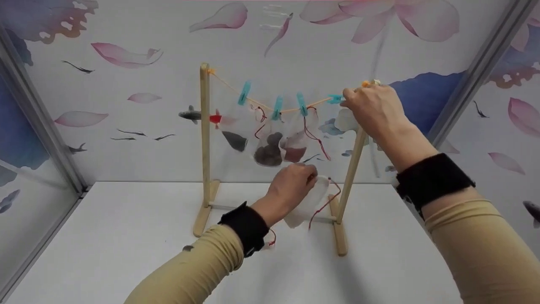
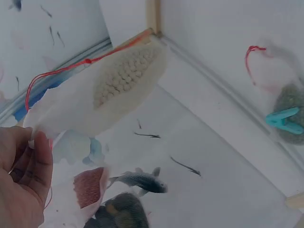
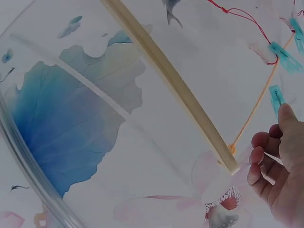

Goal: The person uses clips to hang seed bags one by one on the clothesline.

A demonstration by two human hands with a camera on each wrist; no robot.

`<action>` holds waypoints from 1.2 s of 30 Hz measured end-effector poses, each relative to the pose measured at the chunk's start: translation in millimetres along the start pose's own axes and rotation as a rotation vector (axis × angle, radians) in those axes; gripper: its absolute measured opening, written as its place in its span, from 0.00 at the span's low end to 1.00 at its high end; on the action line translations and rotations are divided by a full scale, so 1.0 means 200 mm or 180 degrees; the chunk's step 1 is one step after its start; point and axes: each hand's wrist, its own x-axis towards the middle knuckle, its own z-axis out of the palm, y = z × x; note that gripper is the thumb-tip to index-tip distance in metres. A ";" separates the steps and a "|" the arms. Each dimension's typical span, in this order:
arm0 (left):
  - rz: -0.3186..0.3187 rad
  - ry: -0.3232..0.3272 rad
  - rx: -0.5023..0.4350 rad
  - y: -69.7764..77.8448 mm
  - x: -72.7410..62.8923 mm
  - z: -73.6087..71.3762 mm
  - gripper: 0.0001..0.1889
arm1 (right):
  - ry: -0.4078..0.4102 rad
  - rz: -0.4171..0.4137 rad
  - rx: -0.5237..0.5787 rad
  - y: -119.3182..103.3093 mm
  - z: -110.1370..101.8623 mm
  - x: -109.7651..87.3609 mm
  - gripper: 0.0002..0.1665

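My left hand [image 1: 293, 185] pinches the gathered top of a white drawstring pouch [image 2: 90, 104] that holds small pale round pieces, its red cord hanging loose. It is below the orange line [image 1: 291, 110]. Up by the right post, my right hand [image 1: 373, 105] pinches a teal clothespin [image 3: 275, 97] between thumb and fingers, close beside the line. Three more teal clothespins [image 1: 301, 104] grip the line. Below them hang sheer pouches: one with dark contents [image 1: 234, 141], one with dark stones [image 1: 268, 153], and one with reddish-brown contents [image 1: 294, 153].
A wooden rack with a left post [image 1: 205, 135] and right post [image 1: 354, 169] stands on the white table [image 1: 126, 236]. On the table lies another pouch [image 2: 289, 97] with greenish contents and a teal clothespin [image 2: 285, 121], mostly behind my left forearm. A patterned wall [image 1: 139, 156] rises behind.
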 end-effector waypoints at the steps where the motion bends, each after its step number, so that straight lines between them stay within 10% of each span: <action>1: -0.0032 0.0030 0.0002 0.02 0.04 -0.02 0.06 | -0.0040 0.0018 0.0001 0.00 -0.01 0.01 0.14; 8: -0.0410 0.0282 -0.0167 0.09 0.30 -0.12 0.09 | -0.0481 0.0047 -0.0150 0.02 -0.06 0.07 0.15; 16: -0.0734 0.0507 -0.0157 0.08 0.44 -0.16 0.10 | -0.1038 -0.0244 -0.0418 0.03 -0.15 0.14 0.16; 28: -0.0781 0.0830 -0.0350 0.04 0.54 -0.15 0.08 | -0.0925 -0.0658 -0.0743 -0.05 -0.12 0.18 0.13; 36: -0.0709 0.0687 -0.0217 -0.02 0.55 -0.12 0.07 | -0.1014 -0.0385 -0.0893 -0.08 -0.03 0.21 0.09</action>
